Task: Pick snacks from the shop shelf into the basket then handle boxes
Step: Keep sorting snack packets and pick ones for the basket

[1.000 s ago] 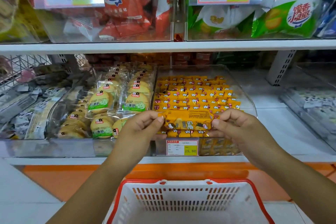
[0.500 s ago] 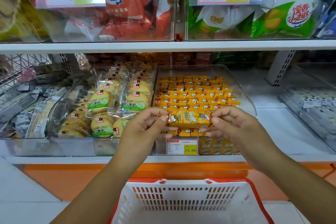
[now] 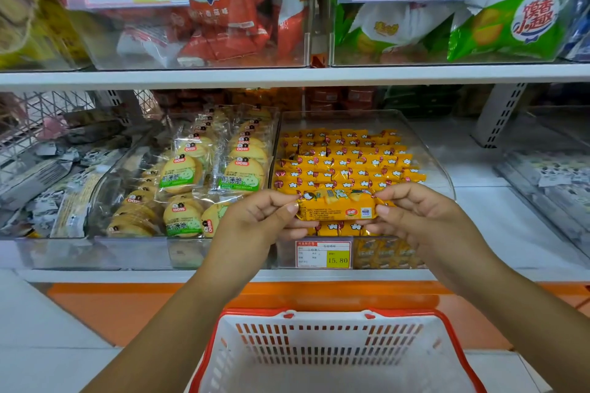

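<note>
Lower shelf, seen from above. Far left: clear tub of round cookies, no hand on it. Then the left hand, thumb and forefinger pinching the left crimped end of one yellow pack, other fingers loosely curled beneath. Pack is held level in the air, just above the front of the bin of matching yellow packs, small-print side facing the camera. Its long axis runs straight left to right, bridging the two hands. The right hand mirrors the left: fingertips pinch the right end, nothing else held. Price tag sits on the bin front, just below the pack. Basket lies lower and nearer the person, centred under the pack; no goods show in the part visible. Judgement: pack is clear of the bin, and the drop is down and toward the body. Both hands are equally near, so either could let go while the other carries it in.
</note>
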A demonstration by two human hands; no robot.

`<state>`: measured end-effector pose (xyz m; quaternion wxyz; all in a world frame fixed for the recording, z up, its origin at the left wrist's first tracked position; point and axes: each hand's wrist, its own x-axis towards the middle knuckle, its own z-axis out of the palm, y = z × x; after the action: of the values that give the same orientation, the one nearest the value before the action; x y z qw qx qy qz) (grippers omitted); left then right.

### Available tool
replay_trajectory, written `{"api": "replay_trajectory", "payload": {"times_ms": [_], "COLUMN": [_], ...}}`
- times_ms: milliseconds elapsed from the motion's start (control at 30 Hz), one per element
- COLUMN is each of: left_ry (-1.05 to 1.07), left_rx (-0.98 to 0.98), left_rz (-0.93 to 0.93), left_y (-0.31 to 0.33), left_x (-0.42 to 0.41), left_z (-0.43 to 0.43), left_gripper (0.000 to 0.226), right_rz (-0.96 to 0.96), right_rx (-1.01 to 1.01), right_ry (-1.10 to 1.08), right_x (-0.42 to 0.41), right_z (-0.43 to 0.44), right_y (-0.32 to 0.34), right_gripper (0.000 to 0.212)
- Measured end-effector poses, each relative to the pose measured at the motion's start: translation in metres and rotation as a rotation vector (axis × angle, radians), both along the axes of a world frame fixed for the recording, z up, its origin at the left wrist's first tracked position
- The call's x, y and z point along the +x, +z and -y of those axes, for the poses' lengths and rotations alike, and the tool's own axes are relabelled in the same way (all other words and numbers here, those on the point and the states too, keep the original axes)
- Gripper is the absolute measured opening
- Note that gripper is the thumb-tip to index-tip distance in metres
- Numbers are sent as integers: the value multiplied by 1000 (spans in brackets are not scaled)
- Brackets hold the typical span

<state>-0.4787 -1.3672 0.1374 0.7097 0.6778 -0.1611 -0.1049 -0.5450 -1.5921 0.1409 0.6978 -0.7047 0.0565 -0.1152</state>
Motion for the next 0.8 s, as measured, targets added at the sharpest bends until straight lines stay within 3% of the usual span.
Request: {"api": "replay_trajectory", "payload": {"times_ms": [233,333,400,433,533,600,700,800], "left_ry": [-37,-20,-11,-12,-18,-21,0,32], "left_rx": [-62,-48,-27,-20,-40,-53,-48,-40], "left_rz": [-58,-32,-2,4,-14,-30,-45,-44], "left_y": [3,1,-1,-2,-4,-5,-3,-3], "left_x": [1,1,1,2,3,3,0,-3], "left_z": [-4,-4,-3,-4,-3,-1,4,7], "left_gripper": [30,23,13,9,6,9,14,9], "right_rz": [-57,-3,16,14,41,49,38,42], "right_rx": [58,70,45,31,66,78,75,26], "right_ry": [136,99,93,83,79,64,33,1], "right_x": [-5,-2,-2,-2,0,-1,-2,-2], "right_z": [6,9,9,9,8,5,-1,-1], "right_y": [5,2,0,1,-1,-2,1,2], "right_gripper": [29,27,41,41,7,14,5,16]}}
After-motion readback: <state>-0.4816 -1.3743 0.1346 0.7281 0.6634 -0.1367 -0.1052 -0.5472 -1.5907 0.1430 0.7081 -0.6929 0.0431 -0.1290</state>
